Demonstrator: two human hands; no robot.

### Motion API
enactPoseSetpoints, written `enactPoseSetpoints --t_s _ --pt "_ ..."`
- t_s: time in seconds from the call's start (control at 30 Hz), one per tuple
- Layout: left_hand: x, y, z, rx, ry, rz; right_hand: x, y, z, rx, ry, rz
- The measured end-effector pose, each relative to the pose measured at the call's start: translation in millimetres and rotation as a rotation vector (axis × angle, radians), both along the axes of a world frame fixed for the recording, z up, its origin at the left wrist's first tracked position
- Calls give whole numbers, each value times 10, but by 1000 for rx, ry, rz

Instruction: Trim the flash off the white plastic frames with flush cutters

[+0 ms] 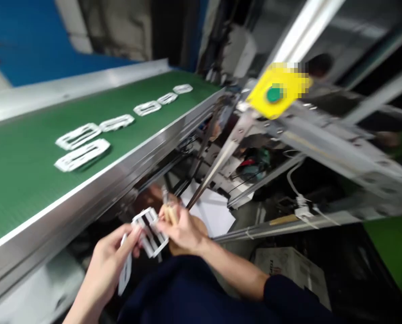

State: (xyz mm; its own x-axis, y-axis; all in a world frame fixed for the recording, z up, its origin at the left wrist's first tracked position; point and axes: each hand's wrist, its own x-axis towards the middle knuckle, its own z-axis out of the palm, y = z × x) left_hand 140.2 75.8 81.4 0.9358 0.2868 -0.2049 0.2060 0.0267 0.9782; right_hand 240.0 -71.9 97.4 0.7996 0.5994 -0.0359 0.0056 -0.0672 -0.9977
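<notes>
My left hand [115, 252] pinches the near edge of a white slotted frame [151, 231] in front of my body. A second white piece [125, 270] hangs beneath the same hand, inside its grip. On the other side, my right hand [179, 225] has its fingers closed round a tan-handled tool [171, 214] with a metallic tip pointing up and away. That hand's fingertips are at the far edge of the slotted frame. Motion blur hides the tool's exact kind. Several similar white frames [81, 154] lie on the green conveyor belt [25, 180].
The belt's metal side rail [96, 193] runs diagonally at my left. A yellow box with a green button [274, 93] sits on a metal frame at the upper right. White sheets [211, 211] lie below, beside a slanted bar. A carton [292, 270] stands at the lower right.
</notes>
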Motion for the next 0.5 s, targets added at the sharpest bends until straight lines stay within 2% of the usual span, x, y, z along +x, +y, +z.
enactPoseSetpoints --t_s 0.03,0.1,0.27,0.5 --pt "-66 -23 0 -66 4 86 16 -42 -37 -1 33 30" --pt "-79 3 8 -122 5 126 50 -110 -121 -18 67 92" --pt "27 171 -25 -101 9 -65 52 -195 -232 -104 18 230" --pt "87 231 -133 -71 55 -247 99 -189 -245 -170 8 295"
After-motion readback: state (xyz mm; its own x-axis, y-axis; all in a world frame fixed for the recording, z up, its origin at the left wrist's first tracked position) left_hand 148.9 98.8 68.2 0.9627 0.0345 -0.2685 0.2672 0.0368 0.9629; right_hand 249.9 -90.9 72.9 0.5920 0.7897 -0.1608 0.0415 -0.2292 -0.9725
